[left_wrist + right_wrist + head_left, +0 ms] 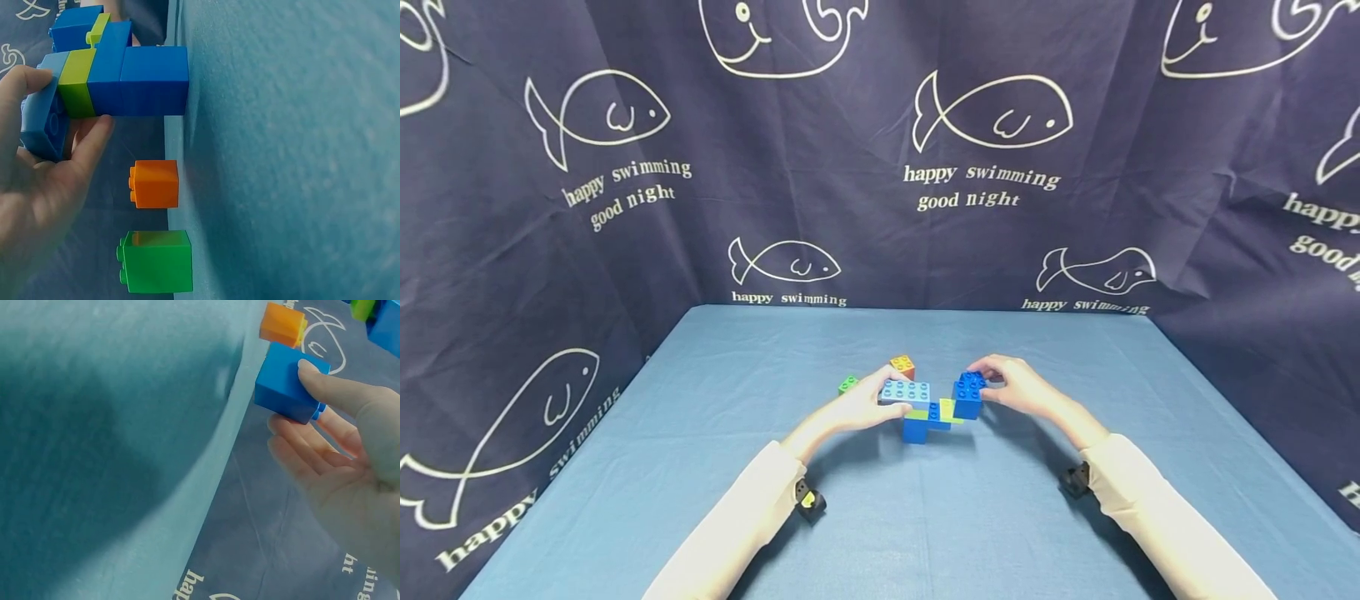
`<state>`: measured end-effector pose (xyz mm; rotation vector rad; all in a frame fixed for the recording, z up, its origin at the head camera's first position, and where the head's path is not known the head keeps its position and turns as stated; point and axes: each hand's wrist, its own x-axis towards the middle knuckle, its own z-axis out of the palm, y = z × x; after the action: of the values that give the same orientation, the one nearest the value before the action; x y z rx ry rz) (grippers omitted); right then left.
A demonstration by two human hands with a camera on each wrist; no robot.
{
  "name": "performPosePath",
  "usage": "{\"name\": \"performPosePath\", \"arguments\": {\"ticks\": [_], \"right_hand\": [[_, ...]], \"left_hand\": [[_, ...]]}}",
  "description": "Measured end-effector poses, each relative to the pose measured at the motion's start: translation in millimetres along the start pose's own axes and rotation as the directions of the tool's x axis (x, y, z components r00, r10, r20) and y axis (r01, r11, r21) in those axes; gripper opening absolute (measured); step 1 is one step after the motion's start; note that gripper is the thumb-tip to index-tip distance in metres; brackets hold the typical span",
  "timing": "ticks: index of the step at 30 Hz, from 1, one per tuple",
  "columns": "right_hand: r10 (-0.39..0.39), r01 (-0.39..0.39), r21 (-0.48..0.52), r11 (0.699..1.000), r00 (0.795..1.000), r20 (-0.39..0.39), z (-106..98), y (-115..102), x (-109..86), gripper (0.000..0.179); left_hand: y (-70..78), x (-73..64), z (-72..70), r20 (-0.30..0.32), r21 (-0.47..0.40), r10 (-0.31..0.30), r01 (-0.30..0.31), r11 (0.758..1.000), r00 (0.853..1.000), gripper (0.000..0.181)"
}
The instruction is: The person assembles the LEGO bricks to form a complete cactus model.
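Note:
My left hand [867, 402] grips a light blue brick [904, 392] at the top of a joined toy-brick assembly. Below it, the left wrist view shows a lime brick [76, 82], a long blue brick [110, 65] and a square blue brick [155, 81]. Another lime piece and a blue brick [967, 402] extend towards the right end. My right hand [1017, 387] pinches a separate blue brick [287, 381] between thumb and fingers, just behind that end. In the right wrist view a gap lies between this brick and the assembly.
An orange brick [156, 184] and a green brick [158, 262] stand on the blue-covered table [760, 358], behind and left of the assembly. A dark fish-print curtain [880, 217] hangs behind and along the sides.

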<state>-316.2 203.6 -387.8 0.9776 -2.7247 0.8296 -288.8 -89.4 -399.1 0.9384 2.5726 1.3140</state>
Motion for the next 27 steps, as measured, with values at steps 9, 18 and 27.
{"name": "performPosePath", "arguments": {"ticks": [9,18,27], "right_hand": [[0.002,-0.001,0.023,1.0,0.998,-0.067,-11,-4,1.2,0.035],[-0.033,0.037,0.026,0.999,0.989,-0.145,-20,-15,4.1,0.038],[-0.032,0.039,0.038,0.999,0.984,-0.176,-29,-32,6.5,0.039]], "left_hand": [[-2.1,1.0,-0.7,-0.04,-0.06,0.017,-0.02,0.998,0.999,0.035],[-4.2,-0.4,-1.8,-0.058,-0.09,0.007,-0.013,0.996,0.998,0.037],[-5.7,-0.2,-0.6,-0.066,-0.105,-0.009,0.002,0.994,0.998,0.036]]}}
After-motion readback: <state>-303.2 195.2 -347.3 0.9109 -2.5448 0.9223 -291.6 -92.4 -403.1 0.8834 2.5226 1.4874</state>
